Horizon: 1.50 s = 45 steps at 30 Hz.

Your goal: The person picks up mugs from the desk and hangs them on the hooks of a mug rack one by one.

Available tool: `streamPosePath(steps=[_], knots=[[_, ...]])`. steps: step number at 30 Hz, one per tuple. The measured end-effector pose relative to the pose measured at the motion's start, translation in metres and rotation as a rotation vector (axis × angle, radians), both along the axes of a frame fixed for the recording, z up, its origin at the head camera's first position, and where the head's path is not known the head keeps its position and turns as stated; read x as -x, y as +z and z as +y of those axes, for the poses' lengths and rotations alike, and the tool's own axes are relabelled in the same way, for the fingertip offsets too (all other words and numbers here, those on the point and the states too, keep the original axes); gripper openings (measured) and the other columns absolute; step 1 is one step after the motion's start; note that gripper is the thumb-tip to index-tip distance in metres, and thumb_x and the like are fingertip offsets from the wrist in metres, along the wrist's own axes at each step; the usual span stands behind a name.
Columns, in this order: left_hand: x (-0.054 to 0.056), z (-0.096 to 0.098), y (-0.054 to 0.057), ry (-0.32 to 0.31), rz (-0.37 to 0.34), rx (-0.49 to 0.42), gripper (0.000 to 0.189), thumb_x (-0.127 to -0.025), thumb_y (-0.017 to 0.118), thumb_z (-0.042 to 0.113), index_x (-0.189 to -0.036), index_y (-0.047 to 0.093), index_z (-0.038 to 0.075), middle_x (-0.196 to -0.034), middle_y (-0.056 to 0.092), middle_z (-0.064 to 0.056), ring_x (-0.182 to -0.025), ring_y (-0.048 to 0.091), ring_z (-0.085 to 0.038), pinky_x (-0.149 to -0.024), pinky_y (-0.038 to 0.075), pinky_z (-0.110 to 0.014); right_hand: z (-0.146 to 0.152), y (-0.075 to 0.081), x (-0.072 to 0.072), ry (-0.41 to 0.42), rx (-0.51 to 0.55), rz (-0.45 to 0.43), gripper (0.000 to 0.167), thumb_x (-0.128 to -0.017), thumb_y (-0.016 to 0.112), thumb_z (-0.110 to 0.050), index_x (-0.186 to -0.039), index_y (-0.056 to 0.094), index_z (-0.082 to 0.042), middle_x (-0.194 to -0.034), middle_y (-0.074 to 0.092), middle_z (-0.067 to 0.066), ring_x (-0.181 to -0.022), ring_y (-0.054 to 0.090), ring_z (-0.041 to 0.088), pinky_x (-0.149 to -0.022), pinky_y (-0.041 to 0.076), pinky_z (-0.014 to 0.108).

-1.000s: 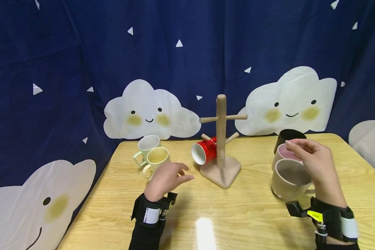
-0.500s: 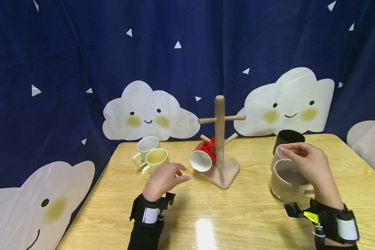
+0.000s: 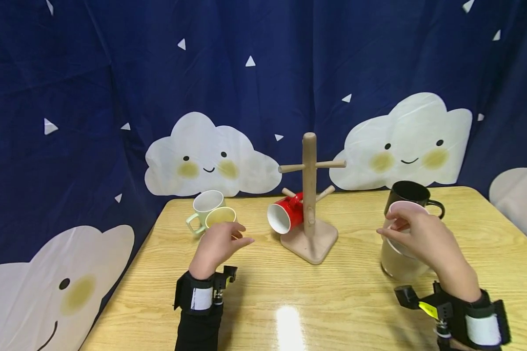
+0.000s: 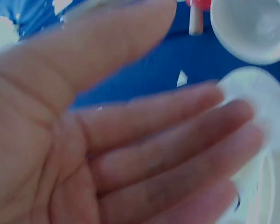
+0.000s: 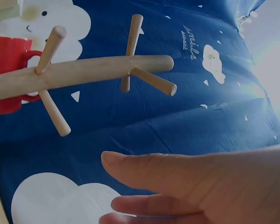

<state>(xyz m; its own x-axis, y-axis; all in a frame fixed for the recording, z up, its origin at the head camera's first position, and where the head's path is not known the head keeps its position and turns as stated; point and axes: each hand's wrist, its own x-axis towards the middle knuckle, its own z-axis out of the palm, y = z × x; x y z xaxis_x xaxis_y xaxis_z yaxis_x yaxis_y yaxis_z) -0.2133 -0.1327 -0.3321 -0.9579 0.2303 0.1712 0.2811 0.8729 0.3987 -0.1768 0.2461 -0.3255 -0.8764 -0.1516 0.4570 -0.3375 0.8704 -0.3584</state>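
Observation:
My left hand (image 3: 217, 246) hovers beside the pale yellow mug (image 3: 221, 215), partly covering it. Its fingers extend loosely in the left wrist view, and nothing lies between them and the thumb. Over the beige mug (image 3: 396, 262) is my right hand (image 3: 428, 243), fingers slightly bent and holding nothing; it overlaps the pink mug (image 3: 406, 206) too. A red mug (image 3: 295, 214) hangs by its handle from a lower peg of the wooden mug tree (image 3: 309, 180), its white mouth facing left and forward. That mug tree also shows in the right wrist view, beyond the thumb.
A pale green mug (image 3: 207, 201) stands behind the yellow one at the table's left. Behind the pink mug is a black mug (image 3: 407, 191), handle to the right. A blue curtain (image 3: 263, 87) with cloud prints hangs along the back edge of the wooden table (image 3: 334, 302).
The red mug dipped mouth-down, then swung back up on its peg. My left hand shifted left, away from the mug tree. My right hand came down and left, uncovering the black mug's handle.

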Motion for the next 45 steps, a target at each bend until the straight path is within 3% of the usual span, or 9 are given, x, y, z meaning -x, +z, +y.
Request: streamPosePath(steps=[5,8,10,12,16,23,30,37,45], knots=[[0.008,-0.033,-0.003,0.212,0.102,-0.105,0.033,-0.076,0.073,0.024,-0.094,0.069,-0.003,-0.093,0.069,-0.019,-0.087,0.065,-0.033,-0.076,0.049,-0.045,0.003,0.002,-0.001,-0.029,0.012,-0.093,0.023,-0.071,0.077,-0.019,-0.078,0.055,-0.018,-0.078,0.064,0.003,-0.067,0.064,0.018,-0.053,0.040,0.028],[0.017,-0.054,-0.011,0.287,0.065,-0.112,0.026,-0.074,0.074,0.021,-0.069,0.063,-0.002,-0.068,0.063,-0.014,-0.067,0.059,-0.028,-0.059,0.044,-0.036,0.002,0.002,-0.001,-0.023,-0.005,-0.145,0.022,-0.073,0.076,-0.022,-0.078,0.056,-0.017,-0.076,0.064,0.001,-0.066,0.062,0.015,-0.053,0.041,0.027],[0.023,-0.065,-0.020,0.298,0.006,-0.112,0.033,-0.073,0.074,0.020,-0.055,0.051,0.003,-0.055,0.049,-0.006,-0.055,0.048,-0.020,-0.050,0.035,-0.028,0.001,0.002,-0.001,-0.019,-0.027,-0.192,0.020,-0.075,0.075,-0.024,-0.080,0.058,-0.015,-0.074,0.064,-0.001,-0.065,0.060,0.012,-0.053,0.041,0.027],[0.029,-0.074,-0.029,0.291,-0.068,-0.117,0.037,-0.072,0.074,0.019,-0.052,0.046,0.005,-0.051,0.035,0.001,-0.051,0.036,-0.015,-0.048,0.025,-0.024,0.000,0.001,-0.001,-0.027,-0.050,-0.234,0.021,-0.076,0.073,-0.028,-0.083,0.061,-0.014,-0.072,0.066,-0.002,-0.065,0.060,0.011,-0.053,0.042,0.027],[0.037,-0.081,-0.045,0.270,-0.161,-0.125,0.026,-0.073,0.073,0.014,-0.059,0.057,-0.001,-0.051,0.034,0.003,-0.052,0.034,-0.013,-0.048,0.025,-0.023,-0.002,0.000,-0.002,-0.048,-0.075,-0.275,0.025,-0.077,0.072,-0.033,-0.087,0.064,-0.012,-0.075,0.068,-0.001,-0.066,0.060,0.013,-0.052,0.042,0.029],[0.042,-0.080,-0.053,0.291,-0.168,-0.087,0.024,-0.075,0.070,0.010,-0.058,0.057,-0.001,-0.050,0.038,0.003,-0.051,0.037,-0.014,-0.048,0.028,-0.022,-0.002,0.000,-0.003,-0.072,-0.075,-0.281,0.024,-0.078,0.071,-0.036,-0.088,0.064,-0.015,-0.075,0.068,-0.002,-0.064,0.057,0.008,-0.051,0.039,0.027],[0.037,-0.068,-0.038,0.278,-0.059,-0.136,0.016,-0.078,0.069,0.011,-0.075,0.070,-0.004,-0.059,0.057,-0.005,-0.058,0.047,-0.018,-0.051,0.032,-0.023,-0.001,0.001,-0.004,-0.085,-0.080,-0.298,0.020,-0.079,0.070,-0.035,-0.084,0.062,-0.017,-0.075,0.067,-0.002,-0.065,0.057,0.009,-0.050,0.038,0.027],[0.016,-0.064,-0.009,0.277,-0.010,-0.123,0.015,-0.080,0.068,0.013,-0.076,0.071,-0.001,-0.061,0.057,-0.005,-0.059,0.047,-0.019,-0.052,0.031,-0.024,-0.001,0.003,-0.003,-0.088,-0.071,-0.309,0.018,-0.079,0.069,-0.032,-0.086,0.065,-0.017,-0.075,0.067,-0.003,-0.064,0.056,0.009,-0.049,0.037,0.026],[-0.002,-0.063,0.012,0.296,0.073,-0.293,0.019,-0.083,0.067,0.018,-0.092,0.072,0.002,-0.082,0.070,-0.013,-0.068,0.050,-0.020,-0.059,0.034,-0.026,0.000,0.003,-0.003,-0.088,-0.075,-0.291,0.016,-0.078,0.070,-0.031,-0.084,0.064,-0.017,-0.074,0.068,-0.002,-0.066,0.058,0.011,-0.050,0.038,0.026]])
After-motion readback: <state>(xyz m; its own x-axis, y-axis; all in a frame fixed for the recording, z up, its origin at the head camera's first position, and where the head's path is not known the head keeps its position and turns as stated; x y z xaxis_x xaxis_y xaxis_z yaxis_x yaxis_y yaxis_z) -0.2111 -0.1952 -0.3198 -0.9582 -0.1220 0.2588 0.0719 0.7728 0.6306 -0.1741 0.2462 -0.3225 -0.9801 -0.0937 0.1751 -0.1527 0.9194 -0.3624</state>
